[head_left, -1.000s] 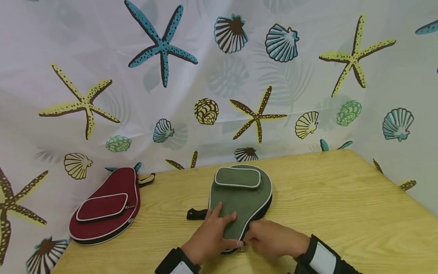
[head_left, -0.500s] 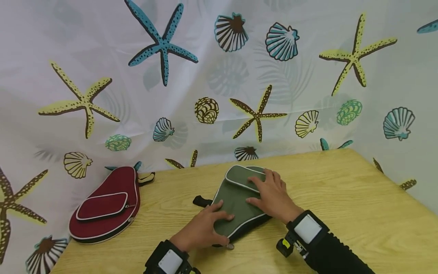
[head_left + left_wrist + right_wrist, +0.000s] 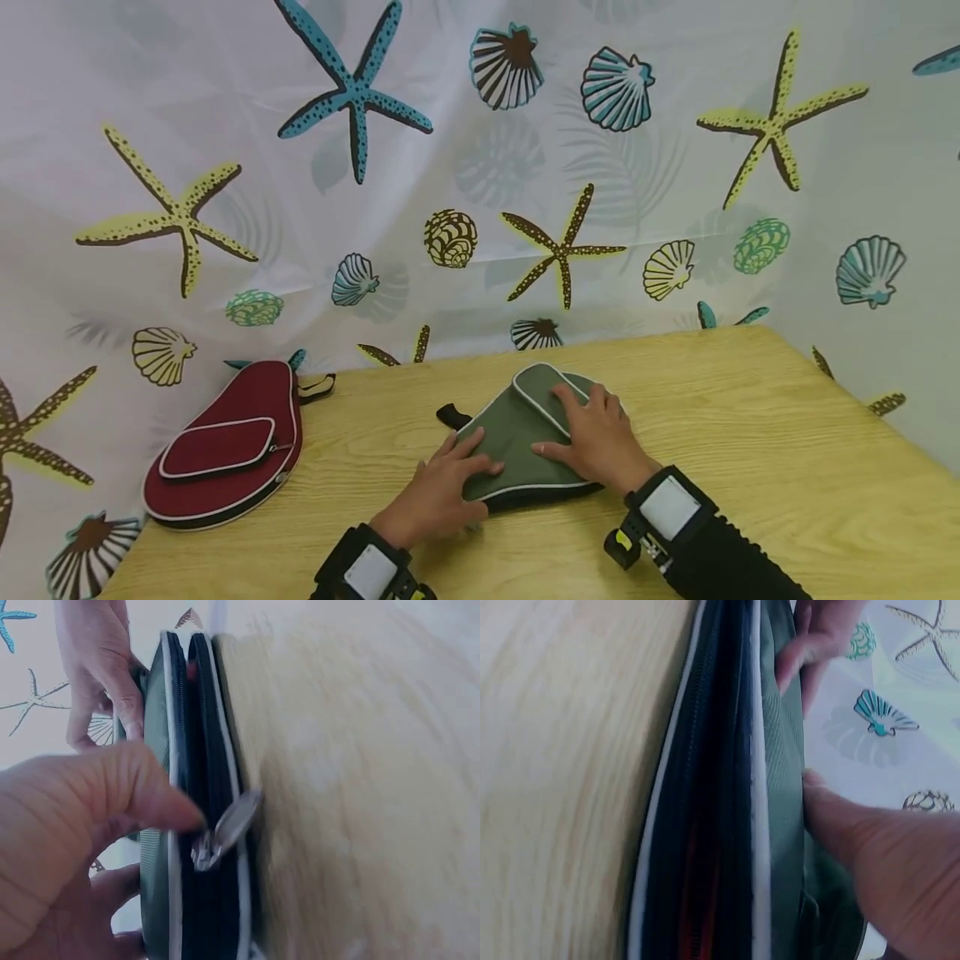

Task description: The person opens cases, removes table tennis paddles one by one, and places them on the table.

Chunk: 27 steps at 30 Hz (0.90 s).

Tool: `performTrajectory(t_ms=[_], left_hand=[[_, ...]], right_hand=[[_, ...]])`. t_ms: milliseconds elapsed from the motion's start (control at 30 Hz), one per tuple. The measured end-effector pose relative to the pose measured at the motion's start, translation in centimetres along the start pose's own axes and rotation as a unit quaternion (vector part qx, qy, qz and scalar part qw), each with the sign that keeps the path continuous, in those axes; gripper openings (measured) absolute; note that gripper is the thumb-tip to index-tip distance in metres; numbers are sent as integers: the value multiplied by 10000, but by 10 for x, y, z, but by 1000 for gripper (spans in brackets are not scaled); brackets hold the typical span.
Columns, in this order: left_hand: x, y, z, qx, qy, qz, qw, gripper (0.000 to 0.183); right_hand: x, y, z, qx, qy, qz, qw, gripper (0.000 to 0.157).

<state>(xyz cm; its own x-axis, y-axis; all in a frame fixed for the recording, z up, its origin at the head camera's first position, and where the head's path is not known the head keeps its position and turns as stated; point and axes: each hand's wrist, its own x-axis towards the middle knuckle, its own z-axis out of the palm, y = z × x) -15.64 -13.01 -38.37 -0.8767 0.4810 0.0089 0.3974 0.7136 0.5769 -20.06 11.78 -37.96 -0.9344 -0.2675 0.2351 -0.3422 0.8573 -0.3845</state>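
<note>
A green paddle-shaped case (image 3: 502,433) with white piping lies flat on the table, turned at an angle. Its zipped side stands partly unzipped, as the right wrist view shows, with something red (image 3: 697,907) visible inside the dark gap. My left hand (image 3: 438,492) rests with spread fingers on the narrow end. In the left wrist view its thumb is at the metal zipper pull (image 3: 236,817). My right hand (image 3: 603,433) lies over the wide end, beside the small pocket (image 3: 542,398), thumb on the green cloth; its other fingertips reach toward the far edge.
A dark red case (image 3: 232,450) of the same shape lies at the table's left, a black loop (image 3: 318,387) at its side. The wooden table (image 3: 750,433) meets a starfish-and-shell cloth (image 3: 450,150) at the back and sides.
My right hand has left the zipped edge near the narrow end and moved up to the wide end. The green case has turned, its zipped side now facing me more. The red case stays put.
</note>
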Motion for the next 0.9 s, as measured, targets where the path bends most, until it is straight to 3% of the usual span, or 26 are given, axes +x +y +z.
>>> performTrajectory(t_ms=[100,200,300,467,567,667,767,900], left_hand=[[-1,-1,1,239,306,36,9992,45],[-2,-3,2,462,818,-85,9955,47],[-2,-1,3,376,1322,-721,9879,58],[-2,3,5,323,1785,-2034,9621,81],[-3,3,4,500,1789,-2383,9533,77],[-4,4,3,616,1720,-2443,9523,67],[-7,5,1,637,1631,-2366,9557,48],[-10,3,0,572,1527,-2232,9610,31]], right_hand=[[-5,-8,2,-377,133,224,9989,79],[-9,-18,5,-699,254,332,9967,74],[-12,-27,8,-864,412,373,9947,68],[-16,-32,9,-1100,855,348,9896,65],[-19,-33,11,-1296,1121,269,9848,66],[-20,-33,12,-1456,1254,218,9811,68],[-19,-32,10,-1345,902,339,9862,69],[-15,-27,4,-785,-190,678,9944,78]])
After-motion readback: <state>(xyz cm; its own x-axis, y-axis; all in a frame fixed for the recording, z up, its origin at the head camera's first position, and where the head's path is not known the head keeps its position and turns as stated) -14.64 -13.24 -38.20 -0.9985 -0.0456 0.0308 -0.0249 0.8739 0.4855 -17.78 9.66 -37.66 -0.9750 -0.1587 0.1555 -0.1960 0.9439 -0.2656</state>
